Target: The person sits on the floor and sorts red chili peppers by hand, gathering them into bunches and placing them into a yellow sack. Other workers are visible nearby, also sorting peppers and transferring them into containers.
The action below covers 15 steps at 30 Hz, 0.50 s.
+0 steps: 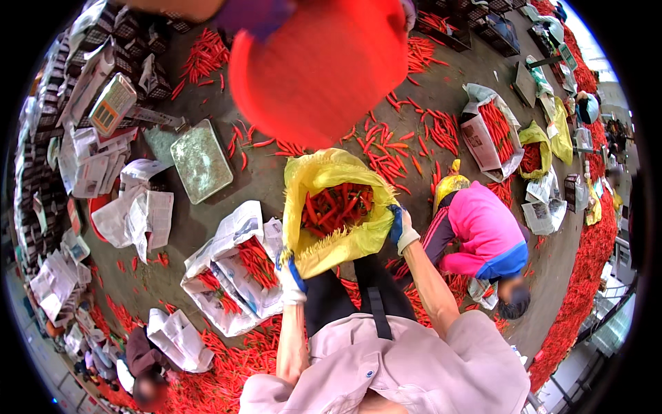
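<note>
A yellow woven sack (324, 255), its mouth open, holds red chilies (334, 210) in front of my body. My left hand (291, 279), in a white and blue glove, grips the sack's lower left rim. My right hand (403, 228), gloved alike, is closed on its right rim. Above the sack hangs a large red plastic container (317, 76), blurred, with another person's purple-clad part (252, 17) at its top edge; what that container holds is hidden.
A person in pink (483, 231) crouches at right; another (145, 366) is at lower left. Newspaper-lined crates (210, 303) and sacks (483, 141) of chilies, a metal scale (201, 162), stacked dark crates (148, 83) and loose chilies (207, 359) surround me.
</note>
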Tool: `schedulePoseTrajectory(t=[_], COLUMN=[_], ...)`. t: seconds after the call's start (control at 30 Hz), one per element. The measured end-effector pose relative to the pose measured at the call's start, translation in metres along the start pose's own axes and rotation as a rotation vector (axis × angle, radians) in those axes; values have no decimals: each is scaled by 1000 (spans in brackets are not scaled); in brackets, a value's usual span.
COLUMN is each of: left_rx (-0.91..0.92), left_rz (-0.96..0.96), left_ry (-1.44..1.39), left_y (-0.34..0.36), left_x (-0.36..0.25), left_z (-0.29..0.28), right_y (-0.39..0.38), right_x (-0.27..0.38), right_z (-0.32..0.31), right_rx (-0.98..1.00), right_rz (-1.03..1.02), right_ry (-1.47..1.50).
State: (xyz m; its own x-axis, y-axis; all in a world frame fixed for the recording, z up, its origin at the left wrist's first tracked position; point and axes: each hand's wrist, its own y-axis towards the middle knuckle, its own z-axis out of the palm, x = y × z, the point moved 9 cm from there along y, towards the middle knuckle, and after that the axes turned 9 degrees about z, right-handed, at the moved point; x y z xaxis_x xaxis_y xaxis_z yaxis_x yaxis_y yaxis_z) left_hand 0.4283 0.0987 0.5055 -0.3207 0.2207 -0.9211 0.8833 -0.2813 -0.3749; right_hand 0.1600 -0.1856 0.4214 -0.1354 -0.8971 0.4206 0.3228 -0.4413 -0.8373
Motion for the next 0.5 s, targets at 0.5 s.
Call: schedulePoseTrajectory(t=[0.5], left_rx=[174], left_rz=[-119], left_ry=[-168], left_y=[-41], left_x=[-69], left_z=[-83], right_y=[-140], right_x=[-38], right_z=[149], right_rx=[156], right_rz=[129], right_ry=[-251])
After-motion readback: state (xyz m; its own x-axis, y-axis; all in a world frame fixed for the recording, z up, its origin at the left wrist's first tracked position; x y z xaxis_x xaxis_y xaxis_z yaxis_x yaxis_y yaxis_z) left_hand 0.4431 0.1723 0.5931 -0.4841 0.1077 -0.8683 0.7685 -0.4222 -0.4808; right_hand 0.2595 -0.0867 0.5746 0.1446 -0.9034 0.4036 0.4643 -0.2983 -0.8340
